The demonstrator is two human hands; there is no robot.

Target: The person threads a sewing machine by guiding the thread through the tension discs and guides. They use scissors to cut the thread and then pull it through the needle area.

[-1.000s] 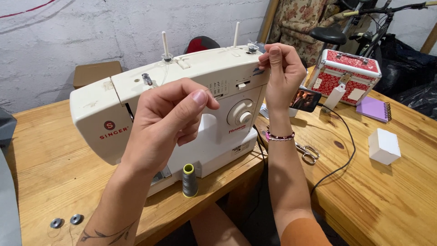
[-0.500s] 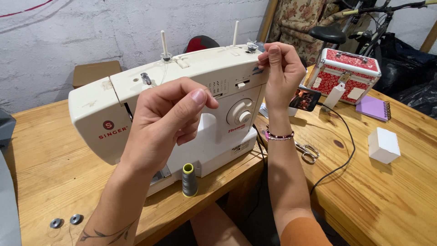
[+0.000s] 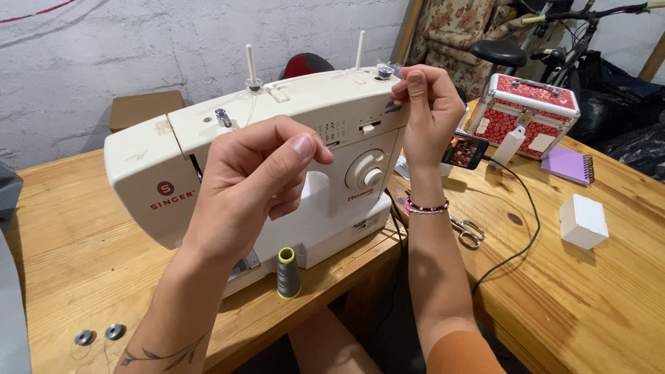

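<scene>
A white sewing machine (image 3: 173,149) stands on a wooden table (image 3: 83,242). My left hand (image 3: 256,176) is raised in front of the machine's body, thumb and forefinger pinched on a thin thread. My right hand (image 3: 429,111) is at the machine's top right end, fingers pinched on the same thread beside the bobbin winder (image 3: 383,70). Two upright spool pins (image 3: 250,64) rise from the machine's top. A grey-green thread spool (image 3: 287,272) stands on the table edge just in front of the machine.
Two metal bobbins (image 3: 99,334) lie at the front left. Scissors (image 3: 467,230), a phone (image 3: 463,149) with a black cable, a red patterned case (image 3: 530,111), a purple notebook (image 3: 568,165) and a white box (image 3: 582,221) sit to the right. A cardboard box (image 3: 142,107) stands behind the machine.
</scene>
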